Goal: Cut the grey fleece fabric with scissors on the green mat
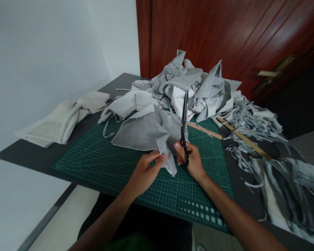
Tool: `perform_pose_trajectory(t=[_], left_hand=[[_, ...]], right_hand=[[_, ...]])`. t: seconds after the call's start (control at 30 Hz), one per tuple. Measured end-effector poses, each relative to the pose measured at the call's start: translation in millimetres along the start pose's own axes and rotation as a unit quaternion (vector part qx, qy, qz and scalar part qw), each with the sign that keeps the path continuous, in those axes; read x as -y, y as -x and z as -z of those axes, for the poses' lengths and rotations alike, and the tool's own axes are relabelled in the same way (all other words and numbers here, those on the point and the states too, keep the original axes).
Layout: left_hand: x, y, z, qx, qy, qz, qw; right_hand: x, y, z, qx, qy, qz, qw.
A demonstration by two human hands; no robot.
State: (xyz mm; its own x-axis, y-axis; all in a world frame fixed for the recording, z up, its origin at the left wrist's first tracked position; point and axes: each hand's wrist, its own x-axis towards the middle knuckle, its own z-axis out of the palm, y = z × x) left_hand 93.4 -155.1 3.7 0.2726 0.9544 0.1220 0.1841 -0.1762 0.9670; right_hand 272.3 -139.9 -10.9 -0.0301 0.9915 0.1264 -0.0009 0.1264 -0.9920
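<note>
Between the thumb and fingers of my left hand [148, 170] is pinched the edge of a grey cloth piece [141, 131], whose narrow end hangs just right of the fingertips. The rest of this cloth spreads over the green cutting mat [115, 164]. My right hand [189, 157] is closed round the handles of black scissors [184, 115]. Their blades point up and away from me, look closed together, and are not clearly touching the cloth.
A tall heap of grey and white cloth [196, 82] stands at the back. Folded pale cloth [57, 122] lies left. On the right are a wooden ruler [247, 141], tangled scraps [261, 118] and stacked strips [290, 195]. A brown door [219, 31] is behind.
</note>
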Motion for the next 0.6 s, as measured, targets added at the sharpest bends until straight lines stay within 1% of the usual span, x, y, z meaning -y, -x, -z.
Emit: perform_pose_trajectory(t=[0.03, 0.1, 0.17, 0.2, 0.27, 0.33, 0.43, 0.5, 0.6], left_hand=[[4.5, -0.3, -1.4, -0.025, 0.07, 0.026, 0.997], [12.3, -2.4, -5.4, -0.107, 0.186, 0.069, 0.974], [16.9, -5.4, -10.7, -0.157, 0.257, 0.077, 0.951], [17.7, -6.7, -13.5, -0.166, 0.268, 0.069, 0.946], [16.5, -8.7, -18.2, -0.17, 0.254, 0.045, 0.951], [12.5, -9.4, -21.1, -0.161, 0.212, 0.021, 0.964], [6.2, -9.0, -22.6, -0.148, 0.142, -0.006, 0.979], [5.3, -8.6, -23.7, -0.144, 0.119, -0.008, 0.982], [8.8, -8.6, -27.2, -0.124, 0.144, 0.025, 0.982]], right_hand=[[-0.9, 0.2, -0.1, 0.003, -0.013, -0.002, 1.0], [-0.7, 0.6, -0.8, 0.012, -0.025, -0.005, 1.0], [2.1, 1.2, -2.0, 0.022, -0.017, -0.005, 1.0], [4.1, 1.4, -2.9, 0.026, -0.01, -0.008, 1.0], [7.3, 1.7, -4.9, 0.035, 0.001, -0.023, 0.999], [8.3, 1.6, -7.1, 0.04, 0.009, -0.036, 0.998], [6.1, 0.8, -10.3, 0.022, -0.012, -0.042, 0.999], [4.8, 0.3, -11.6, -0.01, -0.062, -0.042, 0.997], [4.9, 0.1, -10.6, -0.036, -0.141, -0.03, 0.989]])
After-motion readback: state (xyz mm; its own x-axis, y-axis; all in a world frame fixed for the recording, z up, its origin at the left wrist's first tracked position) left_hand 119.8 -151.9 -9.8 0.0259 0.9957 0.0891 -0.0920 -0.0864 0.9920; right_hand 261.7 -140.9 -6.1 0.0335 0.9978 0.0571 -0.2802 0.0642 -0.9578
